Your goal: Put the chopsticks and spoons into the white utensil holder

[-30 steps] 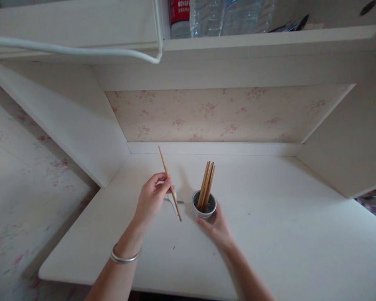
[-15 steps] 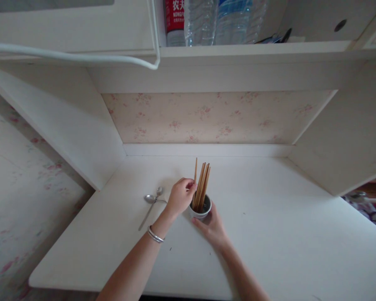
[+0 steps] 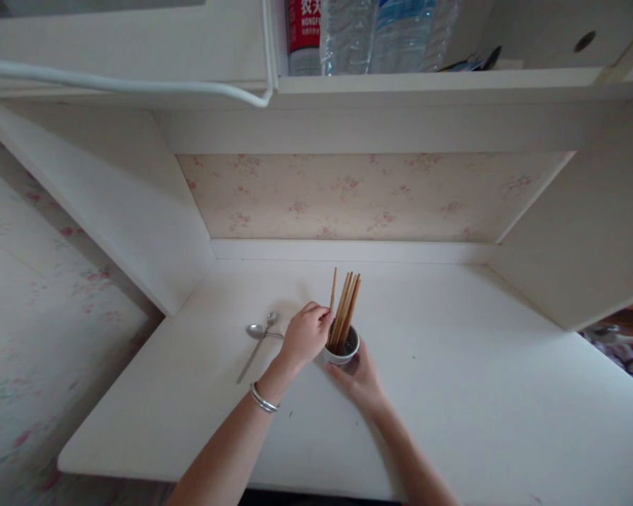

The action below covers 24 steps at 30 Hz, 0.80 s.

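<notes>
Between my two hands stands a small white cup [image 3: 340, 359] with a dark inside. Several wooden chopsticks [image 3: 347, 309] lean in it, their upper ends pointing away from me. My left hand [image 3: 308, 330] pinches a single chopstick [image 3: 333, 288] at the cup's left side; its lower end is hidden behind my fingers and the others. My right hand [image 3: 363, 383] is wrapped round the cup from the right and front. To the left of my left hand, two metal spoons lie crossed: a spoon with a long handle [image 3: 252, 358] and another spoon [image 3: 254, 331] partly hidden by my hand.
The white desk [image 3: 475, 386] has side panels and a low back ledge [image 3: 359, 251]. An overhead shelf [image 3: 427, 84] holds plastic bottles [image 3: 404, 35]. A white cable [image 3: 121, 86] runs along the cabinet at upper left. Small dark specks lie on the desktop.
The view has shifted slightly, so everything sits a little differently in the picture. Both hands keep their grips, and the pinched chopstick stays at the cup's left side.
</notes>
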{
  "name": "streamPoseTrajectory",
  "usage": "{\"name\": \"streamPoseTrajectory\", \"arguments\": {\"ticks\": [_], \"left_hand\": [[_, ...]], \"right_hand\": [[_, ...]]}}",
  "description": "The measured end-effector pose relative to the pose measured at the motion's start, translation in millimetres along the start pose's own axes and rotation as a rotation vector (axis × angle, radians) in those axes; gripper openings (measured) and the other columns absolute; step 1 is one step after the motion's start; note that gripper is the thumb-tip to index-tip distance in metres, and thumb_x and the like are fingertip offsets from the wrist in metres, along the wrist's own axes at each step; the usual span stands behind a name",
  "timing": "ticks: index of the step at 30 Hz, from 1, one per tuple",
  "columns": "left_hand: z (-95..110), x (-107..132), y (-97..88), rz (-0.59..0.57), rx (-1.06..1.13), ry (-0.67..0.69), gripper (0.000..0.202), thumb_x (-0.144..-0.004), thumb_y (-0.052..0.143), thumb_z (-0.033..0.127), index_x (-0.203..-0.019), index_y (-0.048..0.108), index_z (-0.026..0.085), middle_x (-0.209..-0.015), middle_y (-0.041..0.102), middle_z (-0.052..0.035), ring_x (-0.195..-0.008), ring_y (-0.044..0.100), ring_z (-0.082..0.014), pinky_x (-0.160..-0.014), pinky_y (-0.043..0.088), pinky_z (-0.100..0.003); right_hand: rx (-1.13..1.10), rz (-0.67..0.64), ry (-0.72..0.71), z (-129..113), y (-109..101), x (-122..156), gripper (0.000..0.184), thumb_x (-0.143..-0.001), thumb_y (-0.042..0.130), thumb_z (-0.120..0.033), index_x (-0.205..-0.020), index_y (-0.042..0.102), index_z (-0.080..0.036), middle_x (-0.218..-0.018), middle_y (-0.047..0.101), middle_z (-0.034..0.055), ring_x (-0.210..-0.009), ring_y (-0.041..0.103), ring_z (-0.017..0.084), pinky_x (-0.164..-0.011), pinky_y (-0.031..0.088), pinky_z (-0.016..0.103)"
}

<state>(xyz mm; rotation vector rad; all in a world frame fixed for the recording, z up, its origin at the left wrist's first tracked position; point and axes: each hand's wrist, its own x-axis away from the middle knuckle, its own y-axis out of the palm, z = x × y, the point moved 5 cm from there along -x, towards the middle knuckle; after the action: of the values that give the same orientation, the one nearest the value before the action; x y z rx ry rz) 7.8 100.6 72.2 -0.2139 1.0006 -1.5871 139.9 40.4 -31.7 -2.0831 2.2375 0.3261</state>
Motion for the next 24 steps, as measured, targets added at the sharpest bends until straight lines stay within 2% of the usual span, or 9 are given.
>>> {"name": "streamPoseTrajectory", "arguments": {"ticks": [8,12,15,19,22,24], "left_hand": [[2.6,3.4,4.7,-0.065,0.0,0.019,0.028,-0.096,0.045,0.031,-0.088,0.07,0.021,-0.092,0.068,-0.0044,-0.086,0.064,-0.0165,-0.082,0.049,-0.028],[0.7,13.5,2.2,-0.042,0.086,0.011,0.03,-0.097,0.041,0.031,-0.102,0.07,0.021,-0.104,0.068,-0.0063,-0.098,0.064,-0.018,-0.091,0.05,-0.031],[-7.8,30.4,-3.5,0.028,0.192,-0.056,0.032,-0.097,0.041,0.032,-0.113,0.066,0.021,-0.11,0.067,-0.0078,-0.1,0.064,-0.018,-0.088,0.052,-0.031],[-29.5,59.9,-13.2,0.094,0.242,-0.166,0.029,-0.096,0.044,0.033,-0.107,0.068,0.021,-0.105,0.069,-0.0079,-0.096,0.065,-0.0191,-0.08,0.055,-0.03],[-47.4,81.3,-15.9,0.095,0.273,-0.25,0.025,-0.094,0.047,0.032,-0.102,0.067,0.02,-0.101,0.069,-0.0076,-0.088,0.067,-0.019,-0.075,0.056,-0.03],[-54.6,93.5,-11.5,0.064,0.317,-0.286,0.022,-0.092,0.051,0.03,-0.104,0.065,0.019,-0.102,0.068,-0.0074,-0.085,0.067,-0.0178,-0.075,0.057,-0.031]], "right_hand": [[-0.003,-0.007,0.0,-2.2,1.6,0.0,0.076,-0.067,0.082,-0.034,-0.134,0.047,-0.025,-0.126,0.063,0.0103,-0.12,0.057,0.031,-0.099,0.048,0.052],[0.076,-0.014,-0.003,-5.1,1.3,-0.3,0.074,-0.069,0.08,-0.034,-0.134,0.047,-0.024,-0.129,0.061,0.0114,-0.122,0.056,0.032,-0.1,0.046,0.055],[0.102,-0.017,-0.009,-5.8,0.5,-0.2,0.072,-0.069,0.08,-0.035,-0.134,0.048,-0.025,-0.129,0.061,0.0117,-0.122,0.056,0.033,-0.1,0.046,0.056],[0.119,-0.04,-0.003,-4.3,-0.7,0.1,0.071,-0.071,0.08,-0.034,-0.134,0.049,-0.026,-0.13,0.06,0.0115,-0.121,0.056,0.033,-0.102,0.044,0.057],[0.106,-0.056,0.004,-3.2,-1.3,-0.4,0.073,-0.071,0.08,-0.034,-0.135,0.047,-0.025,-0.132,0.06,0.0118,-0.123,0.055,0.033,-0.105,0.04,0.058],[0.085,-0.08,0.005,-2.9,-1.1,-0.7,0.077,-0.071,0.08,-0.033,-0.138,0.042,-0.024,-0.135,0.057,0.0123,-0.127,0.052,0.032,-0.108,0.037,0.059]]}}
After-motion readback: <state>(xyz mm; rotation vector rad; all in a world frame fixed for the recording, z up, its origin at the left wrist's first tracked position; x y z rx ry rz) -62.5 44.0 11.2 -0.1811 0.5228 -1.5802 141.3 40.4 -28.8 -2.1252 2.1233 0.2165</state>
